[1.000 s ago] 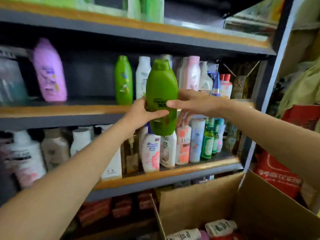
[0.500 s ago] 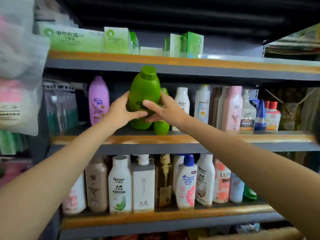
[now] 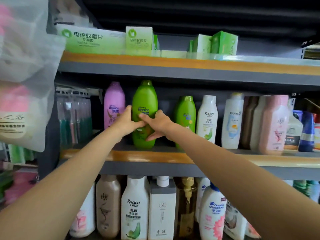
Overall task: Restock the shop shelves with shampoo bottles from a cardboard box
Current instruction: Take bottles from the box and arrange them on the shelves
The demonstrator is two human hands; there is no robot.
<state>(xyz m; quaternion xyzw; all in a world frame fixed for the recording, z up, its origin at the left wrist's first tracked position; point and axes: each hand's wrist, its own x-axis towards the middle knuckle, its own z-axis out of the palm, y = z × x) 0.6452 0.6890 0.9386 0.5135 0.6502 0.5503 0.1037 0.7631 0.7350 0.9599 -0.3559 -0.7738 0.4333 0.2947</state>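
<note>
A large green Rejoice shampoo bottle (image 3: 145, 108) stands upright on the middle shelf (image 3: 155, 155), its base on the shelf board, between a purple Rejoice bottle (image 3: 113, 104) just to its left and a smaller green bottle (image 3: 185, 118) to its right. The left hand (image 3: 127, 121) wraps the bottle's left flank, thumb across the front label and fingers curled behind. The right hand (image 3: 158, 122) grips the right flank, index finger laid over the label and meeting the left thumb, thumb pointing down along the lower front. Further right on the same shelf stand a white Raclen bottle (image 3: 207, 118), a white Pantene bottle (image 3: 232, 120) and a pink bottle (image 3: 274, 123). Green and white cartons (image 3: 138, 40) line the upper shelf. The lower shelf carries a row of white, brown and amber bottles (image 3: 135, 208). A translucent plastic bag (image 3: 26, 75) hangs at far left.
</note>
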